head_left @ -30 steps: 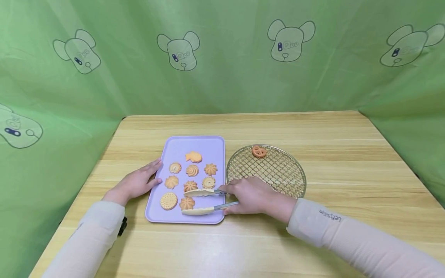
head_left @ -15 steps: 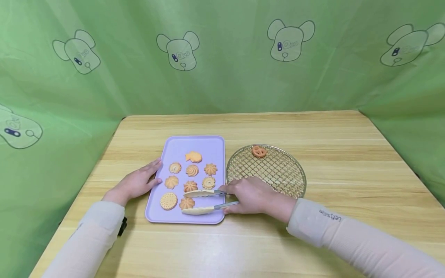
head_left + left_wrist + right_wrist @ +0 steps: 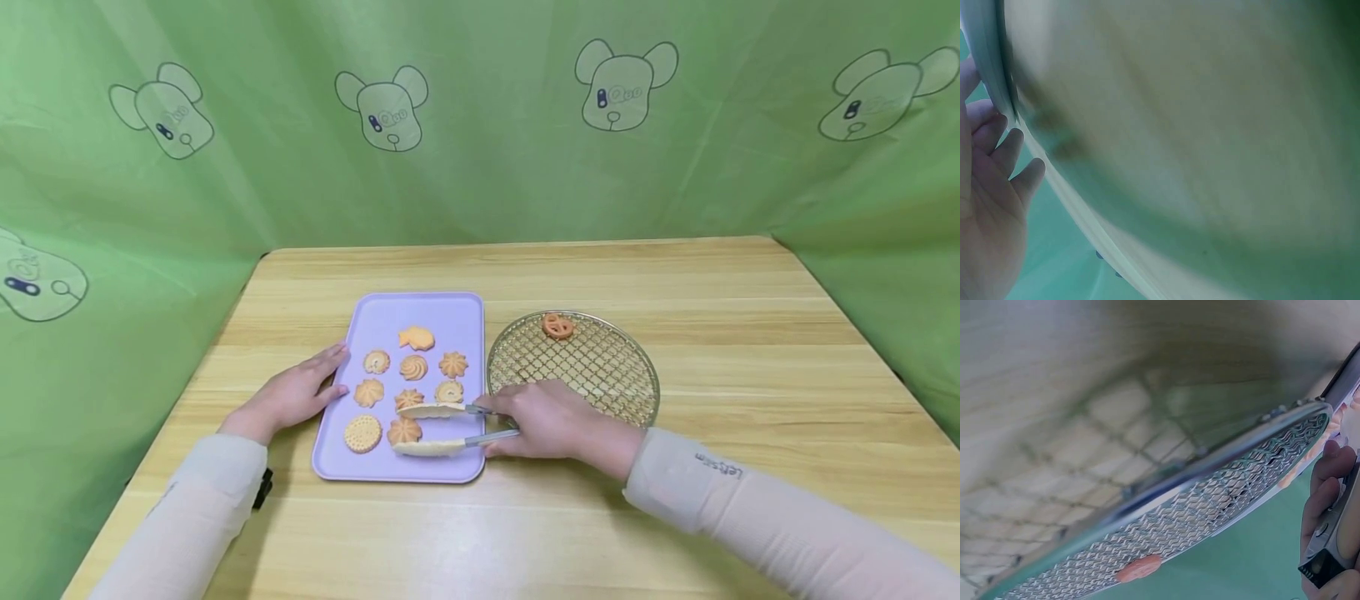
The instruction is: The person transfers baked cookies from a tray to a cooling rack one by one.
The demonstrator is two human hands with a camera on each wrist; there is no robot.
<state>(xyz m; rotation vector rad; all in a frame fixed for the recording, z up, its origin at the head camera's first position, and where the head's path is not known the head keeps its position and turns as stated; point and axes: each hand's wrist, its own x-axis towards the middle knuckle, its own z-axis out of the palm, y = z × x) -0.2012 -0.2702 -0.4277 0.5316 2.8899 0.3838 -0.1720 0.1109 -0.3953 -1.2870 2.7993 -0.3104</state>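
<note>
My right hand (image 3: 551,421) grips metal tongs (image 3: 438,448) with pale scalloped tips, reaching left over the lilac tray (image 3: 427,307). Between the spread tips sits a flower-shaped cookie (image 3: 404,431), the lower tip right at its near edge. The upper tip partly covers another flower-shaped cookie (image 3: 408,398). My left hand (image 3: 292,392) rests at the tray's left edge, thumb and fingers extended; the left wrist view shows its loosely bent fingers (image 3: 1007,153) beside the tray edge. In the right wrist view, fingers wrap the tongs' handle (image 3: 1329,534).
Several other cookies lie on the tray, including a fish-shaped one (image 3: 417,337) and a round dotted one (image 3: 363,434). Right of the tray is a round wire rack (image 3: 600,358) with a pretzel-shaped cookie (image 3: 557,326) near its far rim. My right hand covers the rack's near left part.
The tongs' tips have shifted slightly away from me and a little closer together. The flower-shaped cookie between them has moved slightly the same way. The left hand stays at the tray edge.
</note>
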